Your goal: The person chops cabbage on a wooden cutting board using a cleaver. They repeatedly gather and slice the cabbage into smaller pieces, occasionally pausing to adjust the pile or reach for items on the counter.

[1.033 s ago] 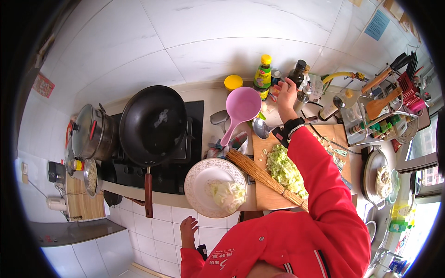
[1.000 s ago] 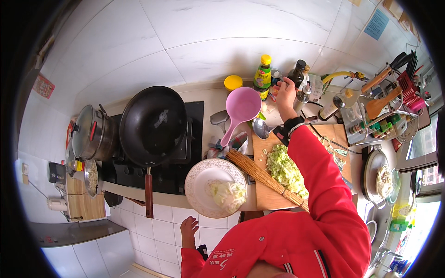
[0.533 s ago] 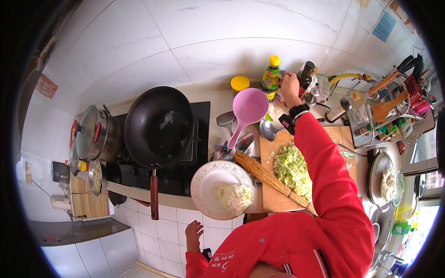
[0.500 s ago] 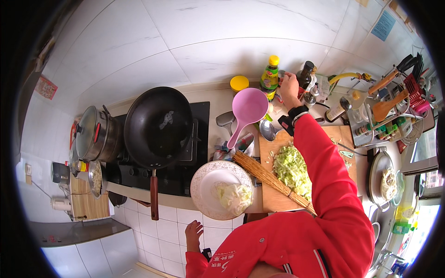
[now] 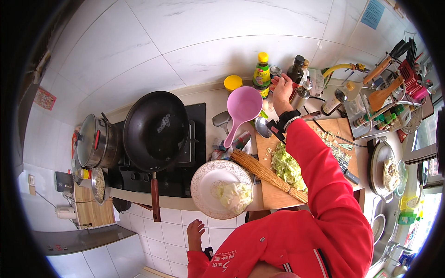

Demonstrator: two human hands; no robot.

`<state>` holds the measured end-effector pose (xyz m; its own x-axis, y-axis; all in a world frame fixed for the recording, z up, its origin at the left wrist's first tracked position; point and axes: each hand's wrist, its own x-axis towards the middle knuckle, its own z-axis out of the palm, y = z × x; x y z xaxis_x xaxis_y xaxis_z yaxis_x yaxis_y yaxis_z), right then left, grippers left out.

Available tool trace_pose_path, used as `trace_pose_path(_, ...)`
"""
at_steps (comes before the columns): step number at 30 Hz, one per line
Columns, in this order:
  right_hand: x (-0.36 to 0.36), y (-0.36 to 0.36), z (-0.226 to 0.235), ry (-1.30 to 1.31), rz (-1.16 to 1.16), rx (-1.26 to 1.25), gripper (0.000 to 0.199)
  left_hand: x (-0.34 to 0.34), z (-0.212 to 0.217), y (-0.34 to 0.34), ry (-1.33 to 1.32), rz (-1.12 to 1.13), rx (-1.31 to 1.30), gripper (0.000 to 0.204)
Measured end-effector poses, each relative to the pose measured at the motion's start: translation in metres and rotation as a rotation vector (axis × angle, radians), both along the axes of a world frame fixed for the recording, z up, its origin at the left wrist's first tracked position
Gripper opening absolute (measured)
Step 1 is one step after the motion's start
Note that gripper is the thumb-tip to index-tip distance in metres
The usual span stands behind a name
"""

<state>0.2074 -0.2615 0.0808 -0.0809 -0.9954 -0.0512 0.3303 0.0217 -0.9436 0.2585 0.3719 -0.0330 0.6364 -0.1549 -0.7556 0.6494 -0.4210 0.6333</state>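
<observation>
My right hand (image 5: 282,92) reaches to the back of the counter among the bottles, its fingers forward and slightly apart, with nothing visible held. It is beside a green sauce bottle with a yellow cap (image 5: 262,76), a small silver-lidded jar (image 5: 275,71) and a dark bottle (image 5: 295,69). Something red shows just behind the hand. My left hand (image 5: 195,232) hangs low over the floor in front of the counter, fingers spread and holding nothing. Below my right sleeve, shredded cabbage (image 5: 286,166) lies on a wooden cutting board (image 5: 273,199), partly covered by my arm.
A black wok (image 5: 155,134) sits on the stove, its handle over the front edge. A white plate (image 5: 201,190) holds cabbage leaves. A straw brush (image 5: 266,173) crosses the board; a knife (image 5: 351,177) lies at its right. A pink ladle (image 5: 244,104) rests behind. Pots (image 5: 106,143) stand left.
My right hand has shifted slightly left and down relative to the bottles, away from the dark bottle. My arm uncovers the knife and more of the board. The left hand stays low.
</observation>
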Motion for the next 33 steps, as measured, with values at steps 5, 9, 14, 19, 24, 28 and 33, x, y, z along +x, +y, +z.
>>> trace_pose_path(5,-0.005,-0.005,0.003,0.313,0.042,-0.022,0.031,-0.003,-0.001,0.003,0.008,0.006,-0.012,0.044)
trace_pose_path(9,-0.013,-0.014,0.015,0.795,0.106,-0.117,0.035,-0.007,-0.001,0.004,0.003,0.013,-0.004,0.045)
trace_pose_path(14,-0.014,-0.025,0.037,1.331,0.223,-0.324,0.028,-0.011,0.0,0.006,0.009,0.023,-0.014,0.046)
trace_pose_path(19,-0.01,-0.052,0.032,1.266,0.28,-0.382,0.026,-0.014,0.002,0.007,0.003,0.01,-0.004,0.047)
trace_pose_path(24,-0.001,-0.064,-0.011,0.765,0.147,-0.152,0.032,-0.015,0.003,0.002,0.015,0.009,-0.015,0.047)
trace_pose_path(28,0.009,-0.062,-0.029,0.622,0.053,-0.079,0.033,-0.013,0.003,-0.003,-0.001,-0.006,-0.019,0.048)
trace_pose_path(33,0.012,-0.047,-0.025,0.517,-0.019,-0.083,0.034,-0.013,0.0,-0.002,0.016,-0.003,-0.027,0.054)
